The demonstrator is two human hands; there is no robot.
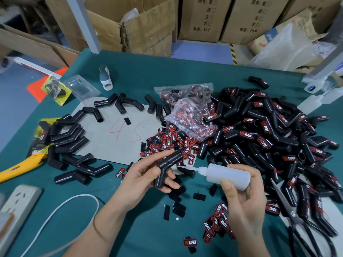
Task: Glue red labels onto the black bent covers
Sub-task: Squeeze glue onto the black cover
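My left hand (143,175) grips a black bent cover (166,166) with no label on it, held above the green table (148,229). My right hand (243,197) holds a translucent glue bottle (227,176) on its side, its nozzle tip pointing left and nearly touching the cover. Loose red labels (170,143) lie in a heap just beyond my hands, and more labels (217,223) lie near my right wrist. A big pile of labelled covers (269,136) fills the right side. Unlabelled covers (70,138) lie at the left.
A plastic bag of labels (191,119) sits mid-table on a grey card sheet (115,134). Scissors (297,217) lie at the right, a yellow knife (20,166) and a power strip (16,206) at the left. Cardboard boxes (148,28) stand behind the table.
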